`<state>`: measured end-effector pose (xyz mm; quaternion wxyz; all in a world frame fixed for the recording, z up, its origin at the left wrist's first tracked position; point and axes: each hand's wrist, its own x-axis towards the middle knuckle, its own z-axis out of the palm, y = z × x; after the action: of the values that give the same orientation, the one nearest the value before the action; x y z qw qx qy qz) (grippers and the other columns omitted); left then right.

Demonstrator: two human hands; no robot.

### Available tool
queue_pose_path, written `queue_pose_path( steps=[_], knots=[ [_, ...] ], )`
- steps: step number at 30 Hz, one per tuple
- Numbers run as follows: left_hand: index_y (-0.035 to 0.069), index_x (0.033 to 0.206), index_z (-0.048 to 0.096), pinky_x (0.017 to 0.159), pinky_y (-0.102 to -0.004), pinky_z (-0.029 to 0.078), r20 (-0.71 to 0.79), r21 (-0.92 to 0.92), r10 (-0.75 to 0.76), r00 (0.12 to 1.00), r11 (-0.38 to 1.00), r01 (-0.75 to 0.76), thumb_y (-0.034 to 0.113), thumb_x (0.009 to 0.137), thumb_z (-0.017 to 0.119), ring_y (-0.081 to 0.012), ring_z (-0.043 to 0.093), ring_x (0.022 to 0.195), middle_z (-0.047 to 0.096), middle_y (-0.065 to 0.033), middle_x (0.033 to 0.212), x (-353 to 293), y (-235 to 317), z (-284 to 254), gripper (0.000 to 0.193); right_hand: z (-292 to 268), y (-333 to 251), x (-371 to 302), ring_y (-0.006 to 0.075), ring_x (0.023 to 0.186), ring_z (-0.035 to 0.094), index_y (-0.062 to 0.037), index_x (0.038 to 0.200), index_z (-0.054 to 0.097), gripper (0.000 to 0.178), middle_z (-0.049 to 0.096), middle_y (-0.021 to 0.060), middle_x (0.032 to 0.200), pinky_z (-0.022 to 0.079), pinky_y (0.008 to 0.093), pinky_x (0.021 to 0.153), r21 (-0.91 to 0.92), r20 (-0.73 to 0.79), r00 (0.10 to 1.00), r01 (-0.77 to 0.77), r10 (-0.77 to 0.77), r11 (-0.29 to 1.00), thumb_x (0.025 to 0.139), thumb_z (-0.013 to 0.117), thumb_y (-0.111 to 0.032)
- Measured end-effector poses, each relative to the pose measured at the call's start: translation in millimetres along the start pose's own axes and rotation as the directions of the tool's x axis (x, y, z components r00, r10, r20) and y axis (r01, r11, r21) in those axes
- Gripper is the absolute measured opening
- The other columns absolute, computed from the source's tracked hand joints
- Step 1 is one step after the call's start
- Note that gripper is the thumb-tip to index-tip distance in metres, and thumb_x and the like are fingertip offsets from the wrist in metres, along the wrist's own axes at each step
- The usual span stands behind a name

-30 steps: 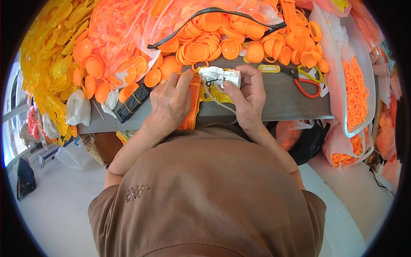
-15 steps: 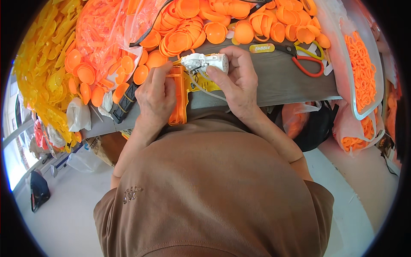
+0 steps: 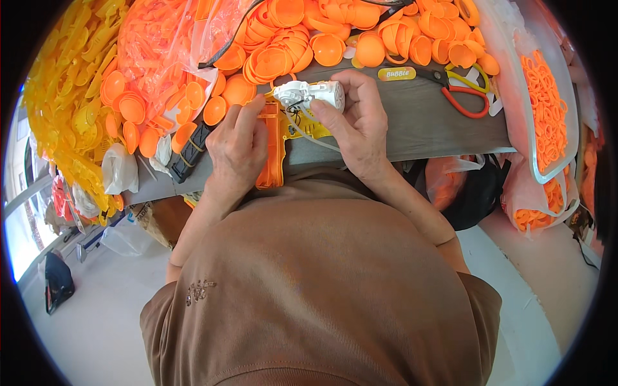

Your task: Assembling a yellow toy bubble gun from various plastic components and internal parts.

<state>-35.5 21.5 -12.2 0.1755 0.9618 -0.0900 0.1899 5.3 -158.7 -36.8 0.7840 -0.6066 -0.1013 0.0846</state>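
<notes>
My right hand (image 3: 362, 125) is closed round the cylindrical end of a white plastic motor unit (image 3: 308, 94), thumb on its near side. Thin dark wires and a pale tube (image 3: 315, 138) run from the unit. Just under it lies a toy shell half, with a translucent orange grip part (image 3: 273, 151) pointing toward me and a yellow part (image 3: 302, 128) further right. My left hand (image 3: 235, 147) has its fingers curled at the shell's upper left edge, thumb and forefinger close together on it; what lies between the fingertips is partly hidden. A small orange loop (image 3: 273, 83) shows beyond the unit.
Orange cups (image 3: 277, 61) heap along the back. Red-and-yellow-handled scissors (image 3: 465, 96) and a yellow label (image 3: 396, 73) lie to the right. Orange rings fill a clear bin (image 3: 541, 174). Yellow plastic parts (image 3: 77, 109) pile at left, near a banded black bundle (image 3: 190, 154).
My left fingers have shifted slightly at the shell's edge, straightening a little. My right hand keeps the motor unit in nearly the same place. The view has moved slightly.
</notes>
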Motion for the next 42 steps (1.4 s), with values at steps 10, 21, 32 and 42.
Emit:
queue_pose_path(
  steps=[10, 21, 32, 42],
  knots=[
    [0.003, 0.099, 0.058, 0.048, -0.0344, 0.044, -0.024, 0.022, -0.013, 1.000, 1.000, 0.013, -0.006, 0.068, 0.058, -0.0259, 0.056, 0.055, 0.053, -0.0102, 0.069, 1.7, 3.3, 3.3, 0.032, -0.4, 0.1, 0.2, 0.0111, 0.088, 0.054, 0.0001, 0.111, 0.040, 0.034, 0.054, 0.0090, 0.097, 0.045, 0.0252, 0.077, -0.013, 0.006, 1.000, 0.015, -0.015, 1.000, 0.084, 0.061, -0.001],
    [0.003, 0.100, 0.058, 0.050, -0.0352, 0.045, 0.001, 0.046, -0.006, 1.000, 0.999, 0.006, -0.005, 0.070, 0.057, -0.0266, 0.057, 0.057, 0.054, -0.0100, 0.068, 5.4, -0.2, 3.8, 0.031, 0.4, -0.5, 4.8, 0.0122, 0.090, 0.055, 0.0002, 0.111, 0.040, 0.034, 0.055, 0.0101, 0.099, 0.046, 0.0257, 0.079, -0.022, 0.020, 0.999, 0.026, -0.025, 0.999, 0.084, 0.062, -0.002],
    [0.005, 0.096, 0.062, 0.049, -0.0333, 0.044, -0.075, -0.005, -0.054, 0.996, 0.999, 0.054, -0.005, 0.071, 0.057, -0.0245, 0.055, 0.055, 0.054, -0.0090, 0.068, 8.6, -10.0, 6.2, 0.027, 6.2, 0.2, 13.9, 0.0128, 0.091, 0.055, 0.0010, 0.111, 0.041, 0.034, 0.055, 0.0106, 0.099, 0.046, 0.0259, 0.080, 0.054, 0.026, 0.999, 0.023, -0.024, 0.998, 0.084, 0.062, -0.001],
    [0.005, 0.098, 0.061, 0.048, -0.0338, 0.043, -0.063, 0.090, 0.036, 0.997, 0.995, -0.031, -0.003, 0.069, 0.057, -0.0247, 0.055, 0.054, 0.054, -0.0083, 0.066, 8.3, -9.5, 8.0, 0.031, 6.3, -2.9, 22.2, 0.0136, 0.089, 0.057, 0.0032, 0.108, 0.043, 0.029, 0.056, 0.0108, 0.097, 0.052, 0.0273, 0.078, 0.157, 0.009, 1.000, 0.006, -0.007, 0.988, 0.085, 0.060, -0.002]
  ],
)
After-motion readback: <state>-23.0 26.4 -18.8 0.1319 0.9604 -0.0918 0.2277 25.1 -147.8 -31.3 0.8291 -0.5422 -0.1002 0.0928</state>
